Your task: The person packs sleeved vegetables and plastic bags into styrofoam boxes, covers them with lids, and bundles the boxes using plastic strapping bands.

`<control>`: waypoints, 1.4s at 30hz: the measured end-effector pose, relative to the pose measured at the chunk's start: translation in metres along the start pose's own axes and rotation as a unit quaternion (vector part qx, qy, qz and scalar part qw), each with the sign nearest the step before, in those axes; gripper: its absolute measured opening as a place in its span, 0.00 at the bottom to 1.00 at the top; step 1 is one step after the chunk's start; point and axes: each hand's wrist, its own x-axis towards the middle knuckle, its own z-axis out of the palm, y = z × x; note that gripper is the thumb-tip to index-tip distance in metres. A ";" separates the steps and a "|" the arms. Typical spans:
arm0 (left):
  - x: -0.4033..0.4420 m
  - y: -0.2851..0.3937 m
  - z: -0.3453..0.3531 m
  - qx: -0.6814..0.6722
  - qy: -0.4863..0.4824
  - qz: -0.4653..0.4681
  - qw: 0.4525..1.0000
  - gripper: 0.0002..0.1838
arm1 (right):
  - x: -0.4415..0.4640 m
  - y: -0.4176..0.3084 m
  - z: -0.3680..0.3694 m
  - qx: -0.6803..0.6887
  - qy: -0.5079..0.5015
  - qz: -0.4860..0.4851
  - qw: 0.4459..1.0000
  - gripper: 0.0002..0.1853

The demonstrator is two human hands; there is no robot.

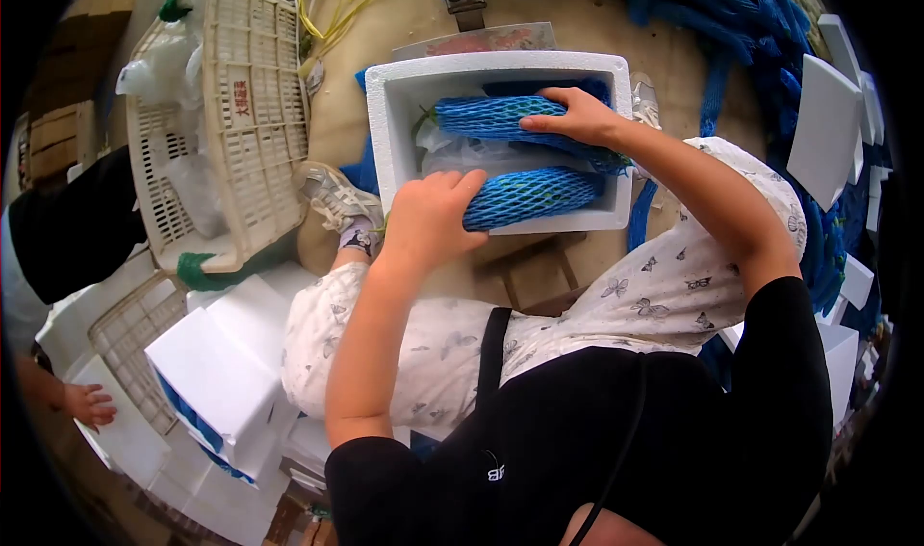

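A white foam box lies in front of me, with long green produce in blue foam-net sleeves inside. My right hand reaches in over the far netted produce, its fingers and thumb around the right part. My left hand is closed on the left end of the near netted produce, beside the box's near wall. Between the two lies a clear plastic bag, partly hidden. The exact kind of produce is covered by the netting.
A cream plastic crate holding plastic bags stands at the left. White foam boxes are stacked at lower left, near another person's hand. Blue net sleeves pile up at upper right, by foam lids. Yellow straps lie beyond the crate.
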 end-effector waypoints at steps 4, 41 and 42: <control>-0.009 -0.017 -0.002 -0.022 0.116 0.048 0.992 0.31 | 0.010 -0.001 0.029 -0.019 -0.130 -0.082 0.988 0.40; 0.051 -0.070 0.040 -0.074 0.359 -0.186 0.912 0.35 | 0.052 -0.072 0.047 -0.497 0.050 -0.224 0.837 0.40; 0.052 -0.069 0.040 -0.085 0.359 -0.182 0.911 0.35 | 0.066 -0.068 0.057 -0.504 0.051 -0.211 0.836 0.37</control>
